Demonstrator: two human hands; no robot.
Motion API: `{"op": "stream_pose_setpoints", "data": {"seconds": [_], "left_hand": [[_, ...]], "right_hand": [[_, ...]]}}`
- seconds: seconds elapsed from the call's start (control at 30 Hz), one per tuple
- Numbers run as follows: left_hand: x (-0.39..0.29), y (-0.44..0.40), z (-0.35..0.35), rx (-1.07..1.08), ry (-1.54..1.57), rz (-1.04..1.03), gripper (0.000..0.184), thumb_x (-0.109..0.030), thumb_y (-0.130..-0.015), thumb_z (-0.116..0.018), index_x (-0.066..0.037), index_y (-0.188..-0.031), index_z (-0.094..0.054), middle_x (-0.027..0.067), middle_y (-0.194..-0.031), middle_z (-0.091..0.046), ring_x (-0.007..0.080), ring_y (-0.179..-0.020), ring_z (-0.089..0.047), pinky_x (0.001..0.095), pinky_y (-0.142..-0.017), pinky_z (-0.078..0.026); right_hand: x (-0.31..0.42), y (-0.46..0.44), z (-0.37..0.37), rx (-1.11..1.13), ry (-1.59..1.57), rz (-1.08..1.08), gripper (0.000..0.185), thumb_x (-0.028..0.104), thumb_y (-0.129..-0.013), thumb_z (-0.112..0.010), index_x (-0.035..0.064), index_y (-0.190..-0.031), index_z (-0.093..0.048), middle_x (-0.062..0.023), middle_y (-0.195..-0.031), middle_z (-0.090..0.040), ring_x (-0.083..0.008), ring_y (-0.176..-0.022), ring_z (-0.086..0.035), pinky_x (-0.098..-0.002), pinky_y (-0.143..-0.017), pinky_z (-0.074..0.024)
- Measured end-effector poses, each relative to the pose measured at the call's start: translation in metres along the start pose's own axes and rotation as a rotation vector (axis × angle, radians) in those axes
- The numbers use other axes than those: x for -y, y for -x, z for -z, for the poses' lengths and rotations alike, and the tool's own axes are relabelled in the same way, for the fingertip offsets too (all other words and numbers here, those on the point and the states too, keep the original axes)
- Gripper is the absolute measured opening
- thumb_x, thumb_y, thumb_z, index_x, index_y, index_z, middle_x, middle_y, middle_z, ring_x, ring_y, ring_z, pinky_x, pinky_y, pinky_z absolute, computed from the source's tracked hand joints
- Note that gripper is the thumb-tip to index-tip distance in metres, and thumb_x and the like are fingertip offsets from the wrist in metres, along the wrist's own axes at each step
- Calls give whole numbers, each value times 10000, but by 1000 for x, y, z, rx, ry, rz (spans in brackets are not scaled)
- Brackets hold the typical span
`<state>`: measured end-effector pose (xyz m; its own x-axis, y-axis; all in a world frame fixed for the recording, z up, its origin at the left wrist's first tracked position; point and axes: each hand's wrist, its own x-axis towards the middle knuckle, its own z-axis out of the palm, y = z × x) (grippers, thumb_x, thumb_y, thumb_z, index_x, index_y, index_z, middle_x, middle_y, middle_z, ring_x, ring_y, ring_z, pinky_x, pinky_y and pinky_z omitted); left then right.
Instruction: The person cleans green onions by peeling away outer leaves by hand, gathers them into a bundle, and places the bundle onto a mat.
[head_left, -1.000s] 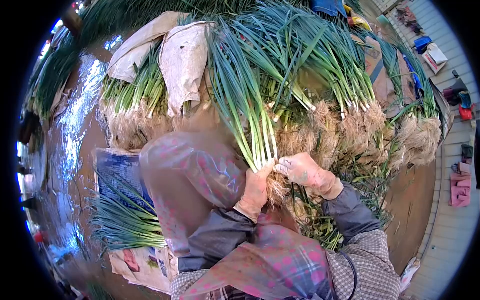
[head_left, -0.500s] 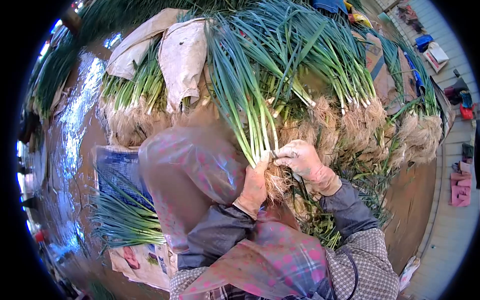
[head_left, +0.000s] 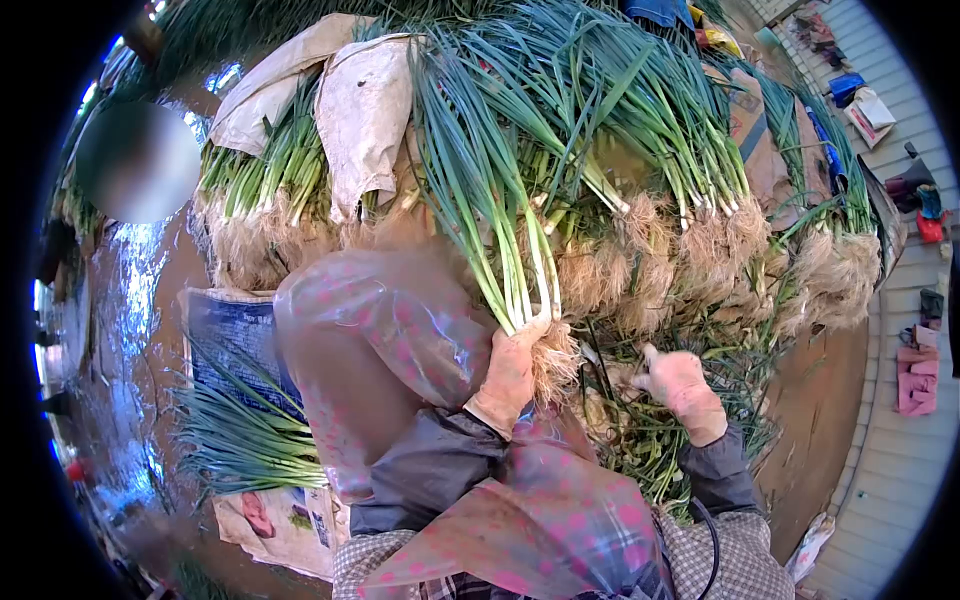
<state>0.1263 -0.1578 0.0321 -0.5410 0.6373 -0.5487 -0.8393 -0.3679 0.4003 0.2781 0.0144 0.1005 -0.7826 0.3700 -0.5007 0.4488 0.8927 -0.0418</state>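
Observation:
My gloved left hand [head_left: 508, 375] is closed round the lower stems of a bunch of green onions [head_left: 513, 275], just above their pale roots, and the long leaves point up and away. To the right, my gloved right hand [head_left: 680, 388] is apart from the bunch, over loose green trimmings [head_left: 655, 450]. Its thumb stands up, but the other fingers are turned away, so what it holds, if anything, is hidden. Beyond both hands lies a row of rooted green onions [head_left: 700, 190].
A smaller pile of green onions [head_left: 255, 440] lies on sacking [head_left: 250, 335] at the left. Pale cloth [head_left: 368, 120] covers part of the far row. My covered knee [head_left: 385, 310] rises beside the left hand. Wet brown ground [head_left: 820, 400] shows at the right.
My right hand has left the stems near the roots and moved right and down, over the trimmings. The left hand still grips the bunch in nearly the same place.

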Motion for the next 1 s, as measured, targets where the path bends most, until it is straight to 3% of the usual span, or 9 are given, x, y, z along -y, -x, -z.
{"op": "stream_pose_setpoints", "data": {"seconds": [0.1, 0.37, 0.47, 0.7, 0.77, 0.83, 0.9, 0.93, 1.0], "left_hand": [[6, -7, 0, -19, -76, -18, 155, -56, -867, -619, 4, -1010, -629, 74, -855, -650, 171, -720, -636, 283, -648, -537], [-5, 2, 2, 120, -160, 13, 131, -60, -869, -630, 15, -975, -615, 71, -811, -646, 149, -687, -629, 261, -609, -522], [-23, 10, -21, 121, 170, 240, 155, -75, -895, -586, 31, -1007, -599, 113, -896, -655, 194, -749, -654, 295, -660, -542], [2, -6, 13, 164, 98, 243, 193, -43, -895, -557, 10, -1080, -575, 92, -914, -629, 220, -776, -646, 347, -659, -560], [-5, 0, 0, 24, 96, 137, 175, -25, -888, -561, 2, -1060, -582, 78, -885, -626, 199, -760, -641, 336, -651, -557], [-10, 0, 0, 41, 83, 127, 174, -16, -884, -565, 9, -1055, -580, 73, -874, -621, 192, -757, -638, 330, -648, -555], [-4, -4, 7, 60, 84, 153, 178, -14, -885, -565, 15, -1060, -576, 70, -868, -619, 193, -757, -639, 328, -648, -556], [-8, -3, 5, 109, 116, 235, 187, -5, -885, -562, 15, -1071, -569, 69, -863, -616, 189, -755, -639, 321, -644, -555], [-9, 0, -2, 144, 111, 202, 185, -5, -886, -564, 11, -1070, -570, 69, -864, -615, 185, -748, -637, 317, -635, -555]], "right_hand": [[30, -26, 20, -344, -556, 8, 427, 473, -822, -653, 155, -1106, -626, -128, -719, -656, -309, -677, -648, -389, -609, -504], [83, -156, 35, -266, -47, 13, 357, 365, -897, -575, 10, -925, -600, -176, -730, -648, -363, -658, -626, -411, -600, -497], [66, -150, 30, -248, -884, 180, 385, 371, -945, -466, 33, -876, -636, -159, -773, -657, -313, -737, -624, -365, -685, -503], [89, -125, 4, -452, -220, 26, 180, 203, -917, -554, 51, -826, -583, -67, -640, -593, -182, -563, -597, -307, -512, -499], [88, -110, 12, -734, -127, 575, 145, 87, -914, -511, 76, -776, -557, -36, -668, -556, -130, -604, -580, -243, -448, -470], [93, -57, 39, -389, -1244, 416, 151, 90, -921, -499, 72, -782, -556, -20, -710, -564, -112, -589, -539, -236, -467, -456], [63, -52, 54, -477, -954, 308, 180, 122, -949, -471, 61, -810, -567, -14, -731, -571, -95, -592, -535, -223, -510, -453], [56, -58, 60, -81, -1262, -139, 232, 191, -976, -467, 22, -877, -593, -45, -778, -602, -118, -664, -581, -238, -561, -469], [50, -79, 35, -42, -966, -99, 378, 377, -922, -564, 15, -1027, -597, -73, -842, -632, -165, -754, -608, -302, -677, -493]]}}
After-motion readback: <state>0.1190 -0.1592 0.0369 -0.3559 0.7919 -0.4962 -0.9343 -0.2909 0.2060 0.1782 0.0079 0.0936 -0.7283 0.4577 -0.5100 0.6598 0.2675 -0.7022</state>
